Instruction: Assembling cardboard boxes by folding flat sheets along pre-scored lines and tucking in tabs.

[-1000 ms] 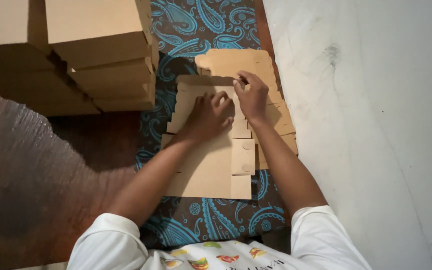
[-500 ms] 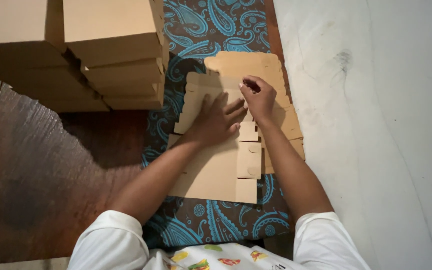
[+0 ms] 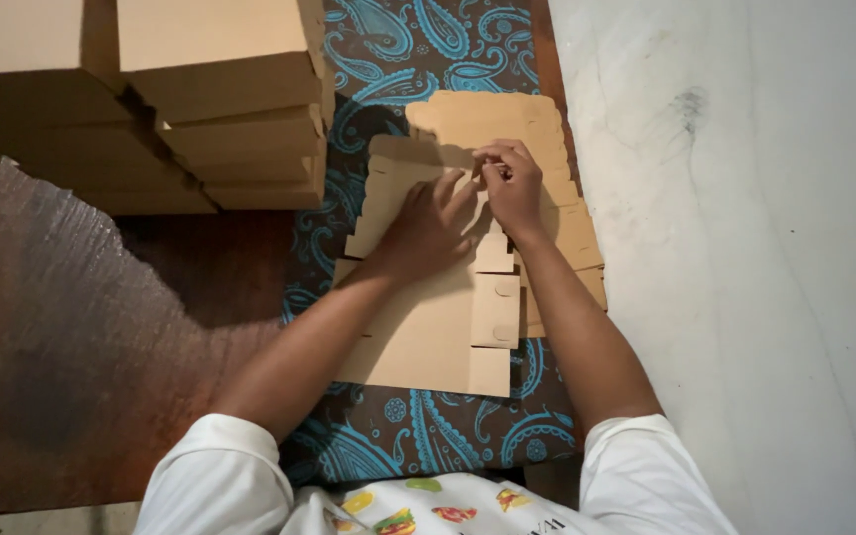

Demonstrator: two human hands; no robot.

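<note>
**Overhead, two hands work a flat cardboard box blank**

Leftmost, a dark wooden floor (image 3: pixel 81 337) shows beneath stacked folded cardboard boxes (image 3: pixel 220 99). Next comes a blue paisley mat (image 3: pixel 428 436), and on it lies a flat cardboard box blank (image 3: pixel 428 327), resting over a pile of similar blanks (image 3: pixel 557 218). The left hand (image 3: pixel 426 230) lies palm down on the blank, fingers spread and pressing, gripping nothing. Just beside it, touching at the fingertips, the right hand (image 3: pixel 509 183) curls over a narrow flap near the blank's far end, thumb and fingers pinched closed on its edge. Furthest right is a pale stone floor (image 3: pixel 745 248). Judging from this, the fold goes best if the flat hand keeps firm weight close to the crease while the pinching hand bends the flap evenly along its scored line, without tearing the tabs.
</note>
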